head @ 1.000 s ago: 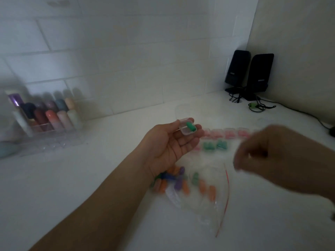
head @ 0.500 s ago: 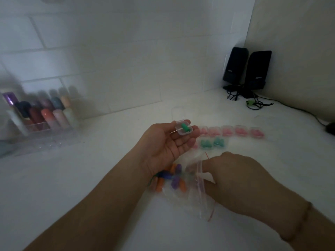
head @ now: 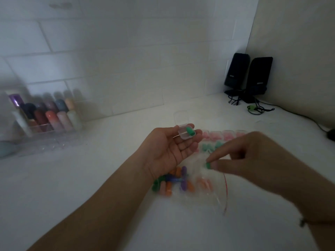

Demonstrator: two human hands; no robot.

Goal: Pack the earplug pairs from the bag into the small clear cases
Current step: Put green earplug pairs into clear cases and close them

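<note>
Pinching a green earplug between the thumb and forefinger of my right hand, I was midway through filling one case. My left hand lay palm up over the bench, its fingers gently curled under the small clear case, whose lid stood open and which already held one green earplug propped against its edge. The step in hand, I judged, was completing that green pair; the next move called for carrying the pinched plug up and left to the open case, dropping it beside its mate, then snapping the lid down.

The plug was a small, soft-looking cylinder, blurred, only its end showing past my fingertips. The zip bag lay flat just beneath both hands, its red strip at the right edge, with orange, purple, pink and green plugs loose inside. Beyond my hands sat a row of filled pink cases and, nearer, green cases, partly hidden.
</note>
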